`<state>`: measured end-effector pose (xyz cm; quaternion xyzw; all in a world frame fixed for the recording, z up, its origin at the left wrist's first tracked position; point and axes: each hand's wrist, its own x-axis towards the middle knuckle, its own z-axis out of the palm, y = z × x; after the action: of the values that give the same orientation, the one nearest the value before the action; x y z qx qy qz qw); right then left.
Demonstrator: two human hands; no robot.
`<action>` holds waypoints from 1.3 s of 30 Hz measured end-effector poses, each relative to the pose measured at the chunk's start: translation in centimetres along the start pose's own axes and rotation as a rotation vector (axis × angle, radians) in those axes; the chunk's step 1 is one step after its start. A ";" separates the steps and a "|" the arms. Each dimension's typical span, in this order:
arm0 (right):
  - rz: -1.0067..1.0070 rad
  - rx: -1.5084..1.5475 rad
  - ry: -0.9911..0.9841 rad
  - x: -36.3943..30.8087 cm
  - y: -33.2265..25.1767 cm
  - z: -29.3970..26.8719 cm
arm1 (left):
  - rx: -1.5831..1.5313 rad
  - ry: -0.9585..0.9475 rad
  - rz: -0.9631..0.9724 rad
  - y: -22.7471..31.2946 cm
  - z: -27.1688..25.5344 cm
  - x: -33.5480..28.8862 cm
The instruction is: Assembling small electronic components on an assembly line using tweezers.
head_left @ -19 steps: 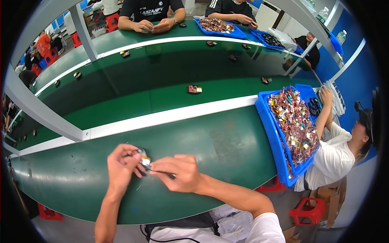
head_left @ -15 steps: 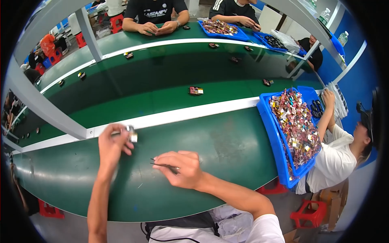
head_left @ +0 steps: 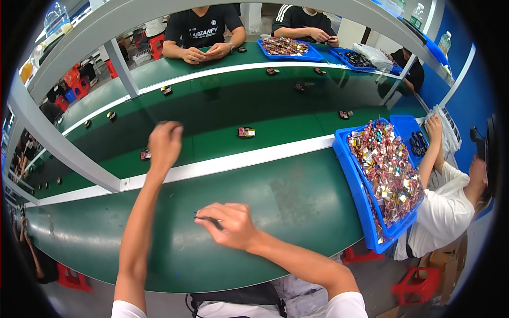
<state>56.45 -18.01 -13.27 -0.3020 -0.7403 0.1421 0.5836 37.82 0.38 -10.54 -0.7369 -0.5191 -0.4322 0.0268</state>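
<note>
My left hand (head_left: 165, 146) is stretched out over the dark green conveyor belt (head_left: 212, 108); its fingers are smeared by motion, so their grip cannot be made out. Just left of that wrist, a small black part with a reddish inside (head_left: 145, 154) sits on the belt, partly covered by the hand. Over the green worktop (head_left: 286, 196), my right hand (head_left: 228, 225) is closed around dark, thin tweezers (head_left: 212, 219), whose tips point left. Another black part with red and pale pieces (head_left: 246, 132) rests on the belt, ahead of my right hand.
At right stands a blue tray (head_left: 374, 236) heaped with small red, yellow and white components, beside another blue tray (head_left: 400, 124) with black parts. A person in a white shirt (head_left: 442, 212) reaches there. A white rail (head_left: 265, 155) borders the belt; a grey frame post (head_left: 63, 148) rises at left.
My left hand has moved from above the worktop forward over the belt. The part it held is no longer seen in it. My right hand stays nearly in place with the tweezers.
</note>
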 end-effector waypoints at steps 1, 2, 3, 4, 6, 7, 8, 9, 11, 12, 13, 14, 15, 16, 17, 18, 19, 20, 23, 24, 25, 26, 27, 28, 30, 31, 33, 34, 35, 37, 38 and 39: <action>-0.001 0.000 -0.006 0.0 -0.1 0.1 | -0.261 -0.157 -0.125 1.2 1.7 1.0; 0.022 -0.005 0.016 -0.2 0.3 -0.4 | -0.487 -0.342 -0.328 4.7 3.2 2.1; 0.034 0.008 0.039 -0.2 0.2 -0.4 | -0.537 -0.411 -0.386 6.1 4.5 2.8; 0.034 0.004 0.039 -0.2 0.2 0.0 | -0.527 -0.516 -0.401 6.7 5.6 3.3; 0.027 0.014 0.052 -0.2 0.2 0.3 | -0.485 -0.625 -0.489 8.0 7.6 3.5; 0.039 0.002 0.056 -0.2 0.3 0.2 | -0.494 -0.640 -0.486 8.6 8.4 3.3; 0.027 -0.006 0.059 -0.1 0.4 0.0 | -0.363 -0.619 -0.447 9.1 9.2 3.1; 0.012 -0.003 0.061 0.1 0.4 0.0 | -0.223 -0.591 -0.411 9.0 9.7 2.9; 0.026 -0.004 0.041 0.2 0.3 0.0 | -0.188 -0.522 -0.380 7.3 10.9 2.5; 0.034 -0.017 0.018 0.1 0.3 -0.2 | -0.164 -0.448 -0.343 7.6 11.1 2.7; 0.039 -0.021 0.019 0.0 0.4 -0.3 | -0.210 -0.500 -0.438 7.9 11.1 2.9; 0.041 -0.010 0.029 -0.2 0.3 -0.2 | -0.212 -0.503 -0.438 8.0 10.8 2.9; 0.040 0.002 0.040 -0.2 0.4 -0.1 | -0.357 -0.519 -0.509 8.3 10.4 2.9; 0.038 0.004 0.042 -0.2 0.5 -0.1 | -0.502 -0.531 -0.580 8.4 9.8 2.8; 0.039 0.011 0.045 -0.2 0.5 0.0 | -0.498 -0.527 -0.580 8.5 9.0 2.7; 0.039 0.020 0.050 -0.1 0.2 0.3 | -0.544 -0.473 -0.587 8.2 7.8 2.3; 0.045 0.013 0.054 -0.2 0.2 0.0 | -0.602 -0.432 -0.594 8.2 7.2 1.6; 0.062 0.006 0.038 0.0 0.1 -0.3 | -0.646 -0.407 -0.579 8.0 6.3 0.9; 0.085 -0.004 0.022 -0.2 0.4 -0.6 | -0.757 -0.349 -0.520 6.9 1.8 -2.0; 0.089 -0.014 0.021 -0.4 0.5 -0.8 | -0.765 -0.328 -0.501 6.7 0.3 -3.1; 0.095 -0.011 0.023 -0.4 0.5 -0.6 | -0.734 -0.307 -0.530 6.9 -2.0 -4.2; 0.088 -0.007 0.011 -0.4 0.3 -0.5 | -0.729 -0.286 -0.560 6.4 -3.8 -5.4; 0.083 -0.007 -0.003 -0.4 0.3 -0.5 | -0.711 -0.291 -0.585 6.0 -5.3 -6.8; 0.077 0.009 -0.006 -0.2 -0.1 -0.1 | -0.724 -0.258 -0.643 6.1 -7.5 -7.9; 0.074 0.016 -0.061 -0.2 -0.4 0.2 | -0.733 -0.247 -0.726 5.3 -9.6 -10.4; 0.078 0.016 -0.067 -0.2 -0.5 0.2 | -0.736 -0.246 -0.733 5.4 -10.0 -11.1; 0.092 0.004 -0.103 0.0 -0.5 -0.1 | -0.767 -0.208 -0.789 5.9 -10.3 -12.1; 0.095 0.003 -0.112 -0.1 -0.3 0.0 | -0.772 -0.205 -0.797 6.1 -10.1 -12.1; 0.105 0.021 -0.066 -0.1 -0.1 0.2 | -0.810 -0.223 -0.813 6.3 -9.9 -11.8; 0.123 0.056 -0.016 0.1 0.0 0.2 | -0.879 -0.217 -0.835 6.6 -9.8 -11.4; 0.120 0.057 -0.024 0.1 0.0 0.1 | -0.882 -0.208 -0.839 6.5 -9.8 -11.5; 0.125 0.046 -0.031 0.0 0.0 0.0 | -0.922 -0.221 -0.835 6.3 -9.9 -11.8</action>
<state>56.40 -18.03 -13.25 -0.3319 -0.7253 0.2000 0.5690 35.73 -16.09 -9.68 -0.4482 -0.5233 -0.5068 -0.5181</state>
